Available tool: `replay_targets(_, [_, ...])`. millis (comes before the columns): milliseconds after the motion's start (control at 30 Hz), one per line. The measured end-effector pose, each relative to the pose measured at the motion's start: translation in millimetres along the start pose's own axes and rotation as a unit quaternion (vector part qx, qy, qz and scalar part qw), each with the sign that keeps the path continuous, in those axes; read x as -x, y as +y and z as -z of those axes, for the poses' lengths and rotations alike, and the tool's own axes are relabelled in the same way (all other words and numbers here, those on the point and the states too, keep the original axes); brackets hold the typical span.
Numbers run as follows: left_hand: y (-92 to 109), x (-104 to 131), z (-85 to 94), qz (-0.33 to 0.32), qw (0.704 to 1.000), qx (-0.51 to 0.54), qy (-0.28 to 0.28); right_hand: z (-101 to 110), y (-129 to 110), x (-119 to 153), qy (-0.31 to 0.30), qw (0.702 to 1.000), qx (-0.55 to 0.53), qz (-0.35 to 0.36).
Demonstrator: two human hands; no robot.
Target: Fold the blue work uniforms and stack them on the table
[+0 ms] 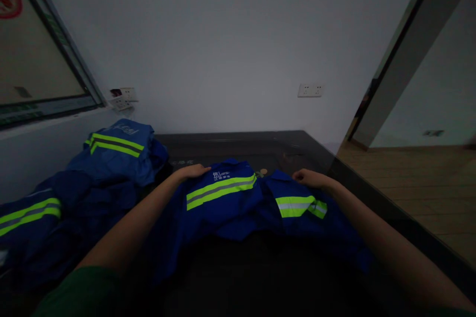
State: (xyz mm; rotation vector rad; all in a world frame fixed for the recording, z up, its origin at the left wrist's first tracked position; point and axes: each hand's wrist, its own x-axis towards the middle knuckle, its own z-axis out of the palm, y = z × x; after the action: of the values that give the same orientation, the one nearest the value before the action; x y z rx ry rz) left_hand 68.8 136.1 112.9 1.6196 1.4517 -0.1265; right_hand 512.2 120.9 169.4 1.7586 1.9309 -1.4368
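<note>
Two forearms [390, 240] reach over one blue jacket [234, 213] with two yellow-banded patches, spread on a dark table [297, 141], long axis left to right, printing toward the wall [223, 59]. The left hand [196, 171] pinches its far edge; the right hand [310, 178] curls at the other half, whether gripping I cannot tell. Bare tabletop remains beyond the jacket, while one clothes heap [122, 158] crowds the left.

From here I see a garment [238, 215] on the table [230, 144], short of its far edge; clothes [111, 161] heaped left; wall [223, 54] behind.
</note>
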Motion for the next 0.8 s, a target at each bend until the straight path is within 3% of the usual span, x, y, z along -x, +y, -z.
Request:
replay_targets(133, [6.8,21.9,13.9,-0.064,0.988,0.117,-0.076,5.4,-16.3,15.4,0.045,0.996,-0.038,0.063])
replay_targets(300, [31.4,74.2,48.0,-0.169,0.979,0.111,0.004,27.7,-66.4,61.1,0.025,0.993,-0.013,0.118])
replay_targets(400, [38.5,113.5,57.1,-0.229,0.968,0.072,0.078,28.2,-95.6,95.8,0.03,0.985,0.025,0.168])
replay_targets(500, [30.1,140.4,45.0,-0.239,0.963,0.02,0.121,8.8,-100.1,116.3,-0.019,0.983,0.076,0.168])
replay_targets(600, [13.6,149.9,19.5,-0.257,0.96,0.006,0.112,-20.3,-82.4,119.8,-0.082,0.983,0.116,0.113])
replay_targets(700, [1.4,151.0,-3.5,-0.282,0.956,0.011,0.083,-42.2,-62.7,118.0,-0.08,0.981,0.166,0.068])
replay_targets(800, [-2.3,151.0,-13.0,-0.289,0.955,-0.009,0.059,-51.9,-52.7,114.8,-0.057,0.975,0.202,0.07])
